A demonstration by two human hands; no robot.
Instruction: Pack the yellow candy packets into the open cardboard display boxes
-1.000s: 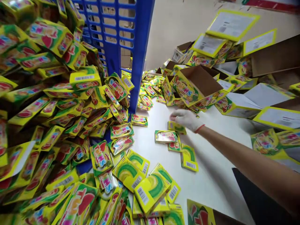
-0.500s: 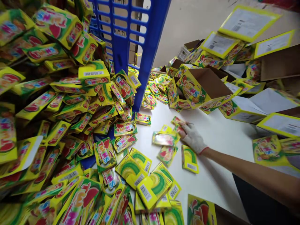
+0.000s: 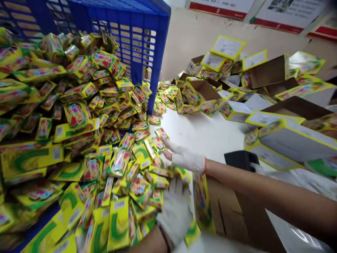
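Both my hands wear white gloves. My right hand [image 3: 184,159] reaches left over the white table [image 3: 207,135], fingers spread, touching small yellow-green candy packets [image 3: 147,158] at the edge of a big heap. My left hand [image 3: 174,211] lies lower, fingers apart, pressed against packets beside an open cardboard box [image 3: 226,211] with a yellow printed side. Neither hand clearly grips a packet.
A tipped blue plastic crate [image 3: 142,38] spills the packet heap [image 3: 73,116] across the left. Open yellow display cartons [image 3: 202,95] and flat lids [image 3: 228,47] crowd the back and right. A black object [image 3: 238,160] sits behind my right forearm.
The view swung down and left. My right hand moved toward me, sweeping loose packets into the heap. My left hand came into view at the bottom, and an open box now sits near me.
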